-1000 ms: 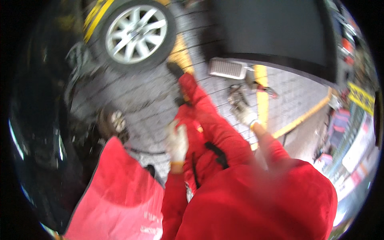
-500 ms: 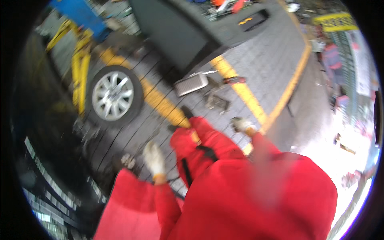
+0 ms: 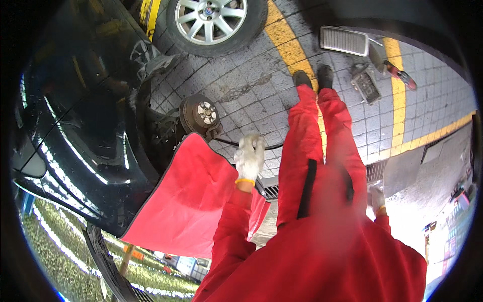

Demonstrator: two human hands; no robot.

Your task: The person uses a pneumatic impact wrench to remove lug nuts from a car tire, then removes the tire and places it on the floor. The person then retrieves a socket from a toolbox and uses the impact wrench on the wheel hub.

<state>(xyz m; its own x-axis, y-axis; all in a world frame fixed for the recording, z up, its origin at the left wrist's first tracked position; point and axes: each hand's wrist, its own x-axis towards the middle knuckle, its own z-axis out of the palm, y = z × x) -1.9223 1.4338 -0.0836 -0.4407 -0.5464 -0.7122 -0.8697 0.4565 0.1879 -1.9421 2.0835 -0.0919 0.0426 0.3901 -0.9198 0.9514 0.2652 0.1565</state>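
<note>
My left hand (image 3: pixel 250 160), in a white knit glove with a yellow cuff, hangs beside a red sheet (image 3: pixel 181 204) draped over the black car's (image 3: pixel 75 146) side. Its fingers are loosely bent and slightly apart, with nothing visible between them. A dark hose (image 3: pixel 274 147) runs behind that hand. Nearest beyond it is a bare brake disc (image 3: pixel 189 116) in the open wheel arch. Low beside my right leg is my right hand (image 3: pixel 376 198), also gloved; its fingers are washed out by glare and partly hidden.
A removed wheel (image 3: pixel 239 43) lies on the tiled floor ahead. To its right are a pale ribbed rectangular part (image 3: pixel 344 41), a grey metal housing (image 3: pixel 367 85) and a red-and-black tool (image 3: pixel 400 75). Yellow lines (image 3: pixel 289 45) cross the tiles, and a floor grate (image 3: pixel 376 171) lies to the right.
My view has swung left, bringing the car, its brake disc and more of the red sheet into sight. The wheel now appears higher and farther right. Both hands hang closer to my body.
</note>
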